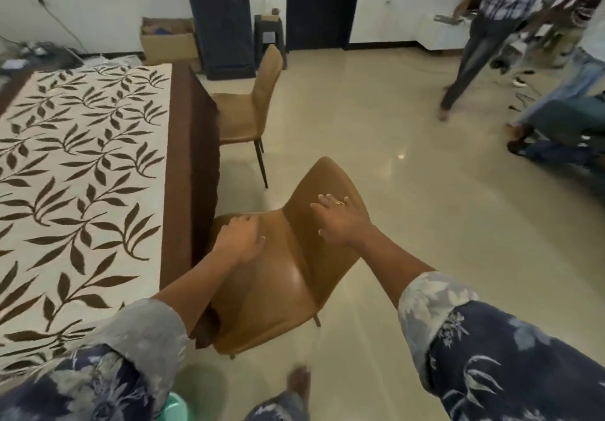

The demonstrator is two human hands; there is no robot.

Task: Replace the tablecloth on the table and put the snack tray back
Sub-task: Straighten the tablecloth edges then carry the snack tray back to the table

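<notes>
Probably the step in hand is shifting the tan, smooth-upholstered chair w/ thin dark legs (278,293), so it's best done w/ both hands sharing the load. R hand (340,224) lies flat on the chair's backrest, fingers straight & spread, gripping nothing, only pressing. L hand (240,240) sits palm-down on the seat. Its fingers bend over the seat's left edge, but can't tell if they really clamp it.

Tips: steer from the backrest, keep the L hand low as a pivot, & lift a bit rather than drag, since the glossy beige floor (393,191) may let the legs skid or scrape. Mind the bare foot (298,384) just on the near side of the chair, & don't snag the hanging fabric.

Task's thing: the cream rectangular tablecloth w/ brown leaf print & broad plain brown border (82,165) is immediately left of the chair. It's spread flat, w/ no obvious bunching in the part seen. Its brown border hangs down & touches, or nearly touches, the chair's seat. Looks like a stiffish woven fabric that would prob. slide if tugged.

Snack tray isn't in view, so that part is presumably not yet done. A second matching tan chair (248,106) stands beyond the chair, along the same cloth edge.
</notes>
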